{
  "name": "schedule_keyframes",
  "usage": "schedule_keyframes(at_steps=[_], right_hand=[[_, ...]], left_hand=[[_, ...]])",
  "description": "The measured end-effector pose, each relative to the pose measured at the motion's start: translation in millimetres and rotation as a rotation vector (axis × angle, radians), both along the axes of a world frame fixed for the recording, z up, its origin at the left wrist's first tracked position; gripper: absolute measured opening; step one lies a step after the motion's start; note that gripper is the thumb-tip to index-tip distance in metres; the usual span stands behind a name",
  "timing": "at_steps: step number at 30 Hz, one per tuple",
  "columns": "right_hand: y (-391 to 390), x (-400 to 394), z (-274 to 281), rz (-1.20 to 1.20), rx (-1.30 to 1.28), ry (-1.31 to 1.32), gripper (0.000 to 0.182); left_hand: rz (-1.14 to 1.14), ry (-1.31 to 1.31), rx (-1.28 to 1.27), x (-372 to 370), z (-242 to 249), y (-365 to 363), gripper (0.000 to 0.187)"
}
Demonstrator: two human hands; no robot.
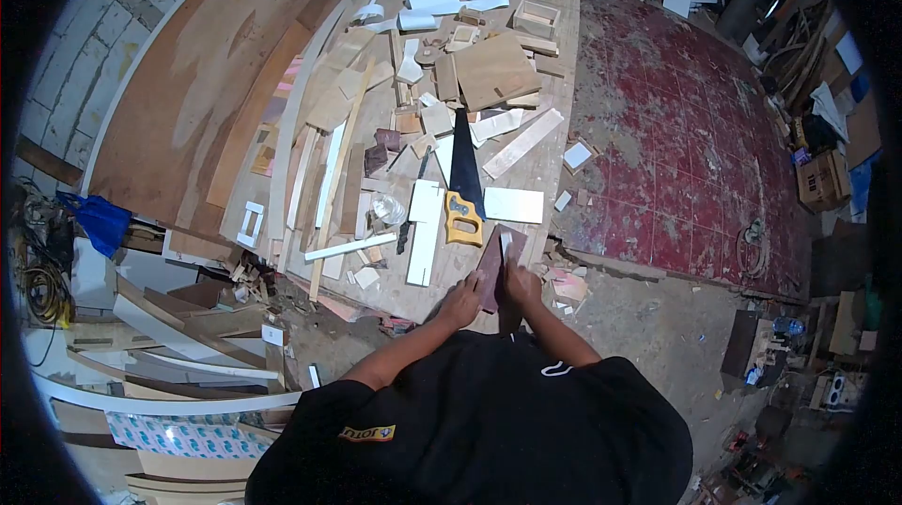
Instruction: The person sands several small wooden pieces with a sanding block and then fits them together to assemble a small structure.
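At the table's near edge lies a dark reddish-brown sheet (490,272), perhaps sandpaper. My left hand (462,301) rests on its left side, and its fingers are too small to read clearly. My right hand (520,285) is closed on a small white piece (507,241), held against the sheet's right part. Just beyond the sheet is a handsaw with a yellow handle (464,219) and a black blade (464,157) pointing away. A white rectangular board (513,205) lies right of the saw handle, and a white T-shaped piece (424,234) lies to its left.
Wood offcuts, a square brown board (495,71) and a small open wooden box (536,18) cover the far part of the wooden table (376,291). Long strips (350,143) lie at the left. Red tiled floor (676,139) is to the right, with a cardboard box (824,180) beyond.
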State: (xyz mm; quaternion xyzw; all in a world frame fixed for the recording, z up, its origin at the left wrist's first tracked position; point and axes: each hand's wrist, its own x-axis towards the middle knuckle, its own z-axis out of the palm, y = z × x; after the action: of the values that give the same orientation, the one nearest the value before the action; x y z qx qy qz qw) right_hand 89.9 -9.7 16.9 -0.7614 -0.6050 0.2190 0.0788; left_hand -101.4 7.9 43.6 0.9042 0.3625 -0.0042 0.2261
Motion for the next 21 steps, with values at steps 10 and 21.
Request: schedule_keyframes(at_steps=[10,21], right_hand=[[7.5,10.6,-9.3,-0.020,0.049,0.010,0.059],[-46.0,-6.2,-2.7,-0.065,0.018,-0.058,0.069]], left_hand=[[0.028,-0.199,-0.223,24.2,-49.2,-24.1,0.034],[-0.042,0.027,0.012,33.2,3.1,24.1,0.073]])
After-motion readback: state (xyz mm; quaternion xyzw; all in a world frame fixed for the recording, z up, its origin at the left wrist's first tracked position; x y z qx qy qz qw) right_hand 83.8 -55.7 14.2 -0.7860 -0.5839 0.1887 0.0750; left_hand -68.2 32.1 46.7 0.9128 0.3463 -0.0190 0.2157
